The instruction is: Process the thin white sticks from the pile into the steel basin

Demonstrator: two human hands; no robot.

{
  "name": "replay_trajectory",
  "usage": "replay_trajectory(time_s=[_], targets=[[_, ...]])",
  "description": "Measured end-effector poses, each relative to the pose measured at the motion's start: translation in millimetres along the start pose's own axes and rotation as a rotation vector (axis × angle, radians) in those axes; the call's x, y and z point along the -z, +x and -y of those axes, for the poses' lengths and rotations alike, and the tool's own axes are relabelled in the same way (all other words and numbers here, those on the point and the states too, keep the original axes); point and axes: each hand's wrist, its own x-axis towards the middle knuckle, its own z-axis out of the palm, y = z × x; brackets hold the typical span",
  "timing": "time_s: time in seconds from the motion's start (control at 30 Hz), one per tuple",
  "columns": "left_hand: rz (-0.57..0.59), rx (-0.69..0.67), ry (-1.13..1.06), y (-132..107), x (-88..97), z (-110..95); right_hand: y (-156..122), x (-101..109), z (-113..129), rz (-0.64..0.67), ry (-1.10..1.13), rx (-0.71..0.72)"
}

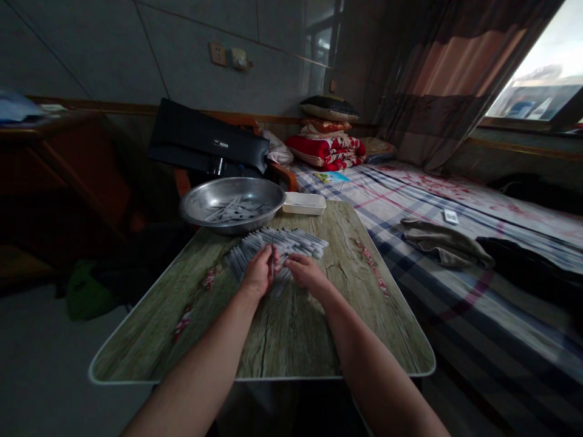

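A fanned heap of slim, whitish pens (300,241) lies on the wood-patterned table (319,340). My left hand (259,271) is closed around one slim pen (272,258), held roughly upright at the near side of the heap. Just to its right is my right hand (306,271), its thumb and fingers pinched together near the pen. Whatever sits in that pinch is too small to make out. Behind the heap stands a wide metal basin (191,209) with several more pen-like pieces inside. A white rectangular tray (304,211) is beside the basin.
A bed with a checked sheet (382,200) runs along the table's right side, bearing a grey cloth (439,243) and folded bedding (325,152). Behind the basin, a black panel (204,136) leans on a wooden chair (285,176). A wooden desk (68,158) stands at left.
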Motion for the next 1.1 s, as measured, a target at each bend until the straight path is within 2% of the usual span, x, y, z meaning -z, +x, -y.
replay_trajectory(time_s=[0.2, 0.33, 0.43, 0.6, 0.7, 0.8, 0.93, 1.1], targets=[[0.034, 0.242, -0.238, -4, -3.7, -8, -1, 11, 10, -0.077, 0.350, -0.105], [0.109, 0.245, -0.236, -6, -0.1, -5, 5, 15, 8, -0.204, 0.511, -0.164], [0.141, 0.284, -0.225, -7, 1.4, 0, 9, 17, 5, -0.288, 0.611, -0.116], [0.079, 0.371, -0.234, -10, -6.9, 14, 9, 17, 10, -0.383, 0.731, 0.042], [0.110, 0.424, -0.238, -13, -11.4, 24, 6, 12, 13, -0.410, 0.696, 0.147], [0.141, 0.483, -0.248, -16, -13.8, 33, 2, 4, 11, -0.396, 0.541, 0.256], [0.142, 0.459, -0.321, -20, -17.4, 39, -3, -7, 4, -0.332, 0.255, 0.343], [0.147, 0.429, -0.279, -22, -19.1, 40, -9, -15, 6, -0.318, 0.175, 0.383]])
